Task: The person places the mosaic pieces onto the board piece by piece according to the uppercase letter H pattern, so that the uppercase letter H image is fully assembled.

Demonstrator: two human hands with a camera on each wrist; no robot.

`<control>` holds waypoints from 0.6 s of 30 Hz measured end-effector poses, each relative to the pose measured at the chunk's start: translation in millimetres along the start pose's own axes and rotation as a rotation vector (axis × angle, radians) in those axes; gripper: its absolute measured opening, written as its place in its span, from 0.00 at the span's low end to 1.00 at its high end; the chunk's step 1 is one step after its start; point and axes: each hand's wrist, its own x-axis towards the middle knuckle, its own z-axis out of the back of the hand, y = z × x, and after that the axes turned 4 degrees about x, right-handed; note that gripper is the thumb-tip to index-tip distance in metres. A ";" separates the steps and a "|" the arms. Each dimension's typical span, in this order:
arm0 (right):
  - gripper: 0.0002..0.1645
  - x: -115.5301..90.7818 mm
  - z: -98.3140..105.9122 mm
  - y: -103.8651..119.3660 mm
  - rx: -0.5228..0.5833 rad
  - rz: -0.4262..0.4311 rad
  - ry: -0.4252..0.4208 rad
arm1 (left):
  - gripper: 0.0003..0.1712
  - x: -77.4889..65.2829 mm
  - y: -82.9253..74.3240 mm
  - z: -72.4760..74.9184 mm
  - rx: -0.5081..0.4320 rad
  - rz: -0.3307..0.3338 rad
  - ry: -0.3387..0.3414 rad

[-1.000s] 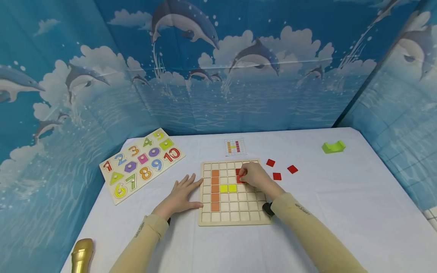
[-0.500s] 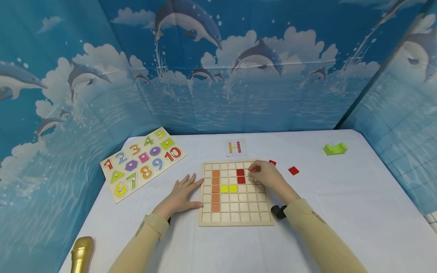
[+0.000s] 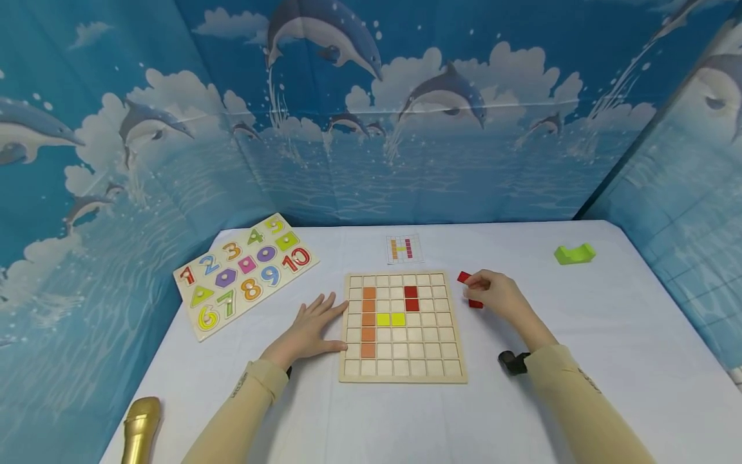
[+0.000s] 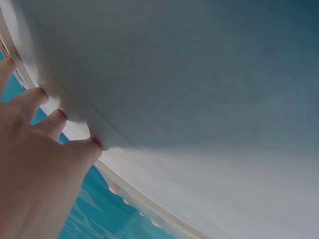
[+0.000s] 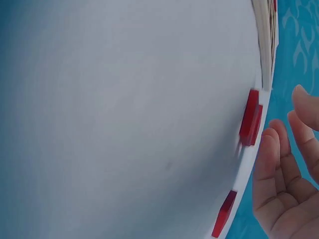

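Note:
A wooden grid board [image 3: 402, 377] lies on the white table. Set in it are a column of orange tiles [image 3: 368, 319], two yellow tiles [image 3: 391, 319] and two stacked-in-line red tiles [image 3: 411, 299]. My left hand [image 3: 307, 330] rests at the board's left edge, fingers spread, thumb and a fingertip against the rim. To the right of the board, my right hand [image 3: 500, 298] hovers over the loose red tiles [image 3: 475, 303]. Its thumb and fingers stand apart with nothing between them in the right wrist view, where three loose tiles [image 5: 250, 118] show; the hand partly hides them in the head view.
Behind the board lies a small pattern card [image 3: 404, 249]. A number puzzle board [image 3: 246, 277] is at the back left, a green curved block [image 3: 574, 254] at the back right. A gold microphone [image 3: 141, 430] lies at the front left. A dolphin curtain [image 3: 371, 161] surrounds the table.
My right hand has let go of a red tile in the board's red column and moved right, off the board, to the loose red tiles. My left hand has stayed at the board's edge.

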 end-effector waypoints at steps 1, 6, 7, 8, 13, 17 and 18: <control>0.20 0.4 1.2 -2.6 -0.002 -0.010 -0.001 | 0.51 0.2 0.3 -0.1 0.001 0.000 0.001; 0.21 0.2 6.4 -10.3 -0.015 -0.016 0.008 | 0.51 0.8 1.2 0.2 0.008 -0.004 -0.003; 0.21 0.1 6.9 -11.2 -0.016 -0.014 0.012 | 0.51 0.9 1.4 0.2 0.010 -0.005 -0.003; 0.21 -0.4 7.5 -11.6 -0.018 -0.012 0.016 | 0.51 0.8 1.2 0.5 0.009 -0.005 -0.004; 0.22 -1.2 7.3 -13.6 -0.025 -0.018 0.043 | 0.51 0.3 1.5 -0.5 0.002 -0.006 -0.003; 0.22 -0.5 7.3 -15.3 -0.032 -0.018 0.055 | 0.51 0.4 1.1 -0.4 -0.004 -0.008 -0.001; 0.22 -0.4 7.4 -15.4 -0.035 -0.020 0.057 | 0.51 0.4 1.2 -0.4 -0.004 -0.010 -0.002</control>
